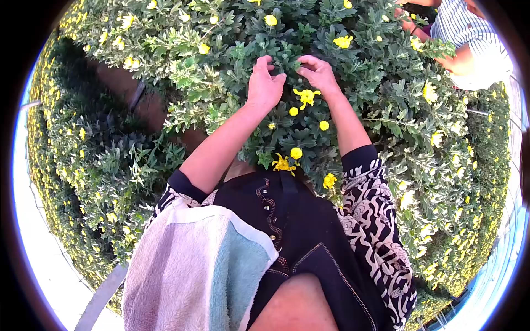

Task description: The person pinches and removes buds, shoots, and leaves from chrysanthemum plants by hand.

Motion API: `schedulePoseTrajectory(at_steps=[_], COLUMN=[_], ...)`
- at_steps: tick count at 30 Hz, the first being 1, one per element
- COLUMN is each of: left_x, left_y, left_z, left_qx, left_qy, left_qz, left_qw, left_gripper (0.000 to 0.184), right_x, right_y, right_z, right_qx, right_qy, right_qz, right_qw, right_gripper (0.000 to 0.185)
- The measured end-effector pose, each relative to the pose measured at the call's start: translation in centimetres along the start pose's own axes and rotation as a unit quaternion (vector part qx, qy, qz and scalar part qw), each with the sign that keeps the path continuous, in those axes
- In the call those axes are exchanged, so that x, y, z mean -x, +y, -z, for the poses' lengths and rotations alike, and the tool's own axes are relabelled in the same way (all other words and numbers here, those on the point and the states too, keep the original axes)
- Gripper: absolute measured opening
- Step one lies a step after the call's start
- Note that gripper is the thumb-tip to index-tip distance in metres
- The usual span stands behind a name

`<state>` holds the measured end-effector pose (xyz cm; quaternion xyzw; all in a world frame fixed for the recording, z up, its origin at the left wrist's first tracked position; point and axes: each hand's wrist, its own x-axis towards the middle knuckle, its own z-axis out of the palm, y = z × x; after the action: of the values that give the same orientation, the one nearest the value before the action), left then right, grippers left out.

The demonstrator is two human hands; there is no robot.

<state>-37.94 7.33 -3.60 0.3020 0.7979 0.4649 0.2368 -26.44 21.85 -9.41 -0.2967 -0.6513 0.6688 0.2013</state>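
In the head view, at the upper centre, my left hand point(266, 85) curls with thumb apart and my right hand point(317, 73) bends thumb toward finger, seemingly flanking the leaves point(286, 54) between for two-sided reach, though whether either grips any I cannot tell.

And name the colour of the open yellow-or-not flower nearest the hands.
Yellow flower; best in the head view.

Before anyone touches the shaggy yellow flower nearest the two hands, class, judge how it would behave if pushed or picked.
The shaggy yellow flower would probably feel light, being mostly thin petals. Those narrow, loosely spread petals look fragile, apt to bend or crush. With leaves close around it, a push might press it into them.
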Motion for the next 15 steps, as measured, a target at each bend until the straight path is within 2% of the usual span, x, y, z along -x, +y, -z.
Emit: schedulePoseTrajectory(at_steps=[1,3,4,7,10,12,13,15], left_x=[-0.7,-1.9,-2.1,-3.1,-3.3,-3.2,-3.0,-3.0], left_y=[-0.4,-1.3,-1.5,-2.3,-1.8,-1.2,-1.0,-1.0], left_z=[-0.1,-0.3,-0.7,-1.4,-1.1,-1.0,-0.9,-1.0], left_qx=[0.001,-0.100,-0.063,-0.085,-0.035,-0.017,0.010,0.036], left_qy=[0.002,-0.042,-0.012,0.032,0.004,-0.004,-0.013,-0.023], left_qz=[0.003,-0.013,-0.027,-0.072,-0.055,-0.054,-0.020,0.016], left_qw=[1.000,0.994,0.998,0.993,0.998,0.998,1.000,0.999], left_gripper=[0.046,0.046,0.037,0.030,0.022,0.021,0.018,0.016], right_x=[0.0,0.7,0.8,0.5,0.0,-0.2,-0.4,-1.2], right_y=[-0.2,-0.3,-0.4,0.7,0.7,0.3,0.6,1.5], right_z=[-0.4,-1.0,-1.4,-1.6,-1.6,-1.1,-0.7,0.4], right_qx=[-0.047,-0.086,-0.066,-0.030,0.002,-0.127,-0.128,-0.065], right_qy=[-0.014,-0.029,-0.022,-0.029,0.020,0.128,0.129,0.192], right_qz=[0.003,0.007,-0.004,-0.012,0.010,-0.175,-0.177,-0.284], right_qw=[0.999,0.996,0.998,0.999,1.000,0.968,0.967,0.937], right_gripper=[0.035,0.030,0.029,0.028,0.020,0.008,0.008,0.009])
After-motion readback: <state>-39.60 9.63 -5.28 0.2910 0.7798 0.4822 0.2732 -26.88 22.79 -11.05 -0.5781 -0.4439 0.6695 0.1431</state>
